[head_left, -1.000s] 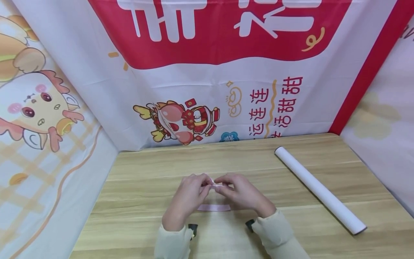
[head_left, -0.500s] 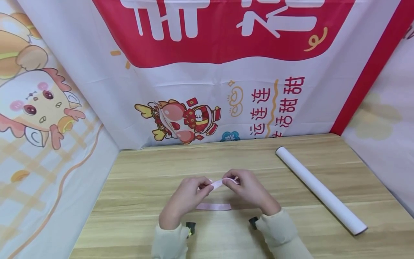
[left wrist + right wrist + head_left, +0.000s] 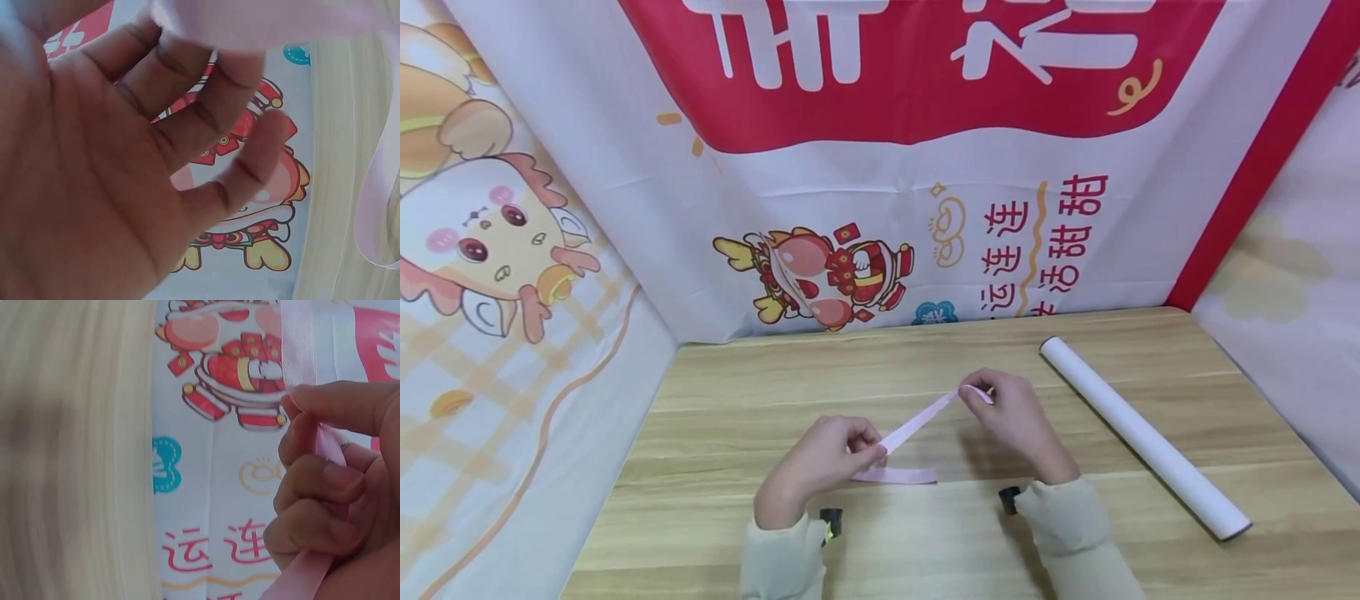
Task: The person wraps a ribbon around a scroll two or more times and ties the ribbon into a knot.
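Note:
A satin pink ribbon (image 3: 921, 422) runs slantwise between the two hands, higher at the right. My left hand (image 3: 822, 457) pinches its lower end between thumb and fingertips. In the left wrist view the other fingers (image 3: 215, 119) are spread and loosely bent, and the ribbon (image 3: 294, 24) crosses above them. My right hand (image 3: 1015, 414) pinches the upper end; the right wrist view shows its fingers (image 3: 312, 519) curled, with the ribbon (image 3: 299, 347) passing through the palm and out below. Another length of pink ribbon (image 3: 901, 476) lies across the wooden table just below the left fingertips.
A white roll (image 3: 1142, 437) with dark ends lies diagonally on the right of the wooden table (image 3: 737, 383). Behind the table hangs a printed white and red cloth (image 3: 865, 192); a cartoon-printed cloth (image 3: 572, 417) borders the left. Dark wrist-camera pieces (image 3: 831, 523) sit at both cuffs.
The hands were together and have drawn apart, my right hand moving up and to the right, my left slightly left and down. A longer stretch of ribbon now shows between them.

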`<state>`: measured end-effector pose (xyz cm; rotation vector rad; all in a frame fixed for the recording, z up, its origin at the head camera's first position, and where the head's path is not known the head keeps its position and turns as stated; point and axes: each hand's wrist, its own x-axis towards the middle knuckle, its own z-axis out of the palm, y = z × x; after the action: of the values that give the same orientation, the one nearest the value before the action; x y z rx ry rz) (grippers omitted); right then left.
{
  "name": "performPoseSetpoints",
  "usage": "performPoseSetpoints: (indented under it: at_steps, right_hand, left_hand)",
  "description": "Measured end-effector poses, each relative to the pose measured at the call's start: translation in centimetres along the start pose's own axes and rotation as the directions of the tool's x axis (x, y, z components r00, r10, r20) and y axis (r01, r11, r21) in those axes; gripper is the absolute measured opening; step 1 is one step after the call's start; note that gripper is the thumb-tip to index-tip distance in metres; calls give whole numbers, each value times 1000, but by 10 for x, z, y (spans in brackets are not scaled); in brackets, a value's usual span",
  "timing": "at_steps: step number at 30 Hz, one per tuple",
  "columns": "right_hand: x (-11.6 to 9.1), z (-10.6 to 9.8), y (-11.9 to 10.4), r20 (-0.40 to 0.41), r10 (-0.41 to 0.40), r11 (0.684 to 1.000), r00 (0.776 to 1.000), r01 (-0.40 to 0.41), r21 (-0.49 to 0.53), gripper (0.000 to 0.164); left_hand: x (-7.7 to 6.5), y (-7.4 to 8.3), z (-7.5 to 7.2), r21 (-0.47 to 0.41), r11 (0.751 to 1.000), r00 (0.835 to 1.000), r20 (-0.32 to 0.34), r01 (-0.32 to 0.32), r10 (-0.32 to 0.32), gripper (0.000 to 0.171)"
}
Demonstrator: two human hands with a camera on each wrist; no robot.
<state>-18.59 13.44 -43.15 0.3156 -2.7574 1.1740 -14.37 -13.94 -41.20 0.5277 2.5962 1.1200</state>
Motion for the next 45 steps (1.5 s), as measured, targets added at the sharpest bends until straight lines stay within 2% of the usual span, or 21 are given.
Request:
performPoseSetpoints:
  at_steps: [3, 6, 8, 11, 13, 15, 18, 21, 24, 27, 30, 32, 34, 37, 41, 45]
  right_hand:
    - [1, -8, 9, -55, 4, 1000, 998, -6, -28, 19]
    - [0, -15, 17, -102, 10, 998, 995, -16, -57, 19]
    - [-1, -19, 20, -121, 20, 997, 992, -30, -77, 19]
    - [-3, -26, 25, -110, 66, 991, 992, -78, -108, 20]
    - [-4, -31, 26, -57, 109, 982, 992, -116, -148, 21]
    - [-6, -35, 28, 41, 167, 971, 985, -157, -178, 21]
    - [-10, -38, 34, 184, 221, 955, 958, -175, -238, 18]
    - [-13, -35, 42, 282, 251, 944, 926, -170, -283, 20]
    - [-20, -27, 41, 318, 158, 963, 935, -74, -259, 31]
    - [-22, -16, 22, 370, 0, 989, 929, 56, -140, 50]
    - [-19, -5, 1, 440, -150, 987, 886, 159, 16, 55]
    - [-13, 4, -8, 469, -224, 974, 854, 208, 87, 47]
    - [-10, 11, -10, 470, -264, 964, 842, 233, 125, 33]
    - [-11, 18, -7, 435, -266, 963, 860, 219, 157, 20]
    - [-16, 20, -2, 383, -234, 963, 894, 159, 217, 18]
    - [-21, 19, 2, 340, -232, 959, 911, 156, 238, 16]
  left_hand:
    - [-3, -1, -1, -43, 999, 999, 25, 29, -28, 13]
    - [-5, -2, -2, -5, 995, 995, -5, 101, -101, 14]
    - [-7, -2, -4, 50, 986, 987, -55, 157, -154, 15]
    - [-8, -4, -7, 128, 969, 968, -163, 213, -192, 15]
    - [-9, -5, -9, 146, 964, 957, -221, 222, -187, 14]
    - [-7, -5, -11, 176, 961, 951, -261, 213, -163, 13]
    - [-2, -2, -6, 202, 963, 962, -242, 180, -129, 14]
    - [6, 1, 3, 261, 959, 979, -196, 113, -62, 16]
    - [11, 6, 14, 294, 954, 988, -156, 52, -6, 21]
    - [14, 13, 22, 284, 959, 993, -115, 8, 26, 26]
    - [17, 20, 26, 241, 970, 997, -64, -32, 49, 27]
    - [17, 23, 25, 218, 975, 997, -49, -46, 59, 26]
    - [17, 25, 25, 205, 977, 997, -48, -53, 64, 25]
    - [16, 25, 24, 197, 979, 995, -70, -50, 65, 23]
    - [16, 25, 22, 162, 984, 990, -104, -79, 97, 23]
    - [13, 22, 19, 87, 989, 984, -126, -117, 127, 22]
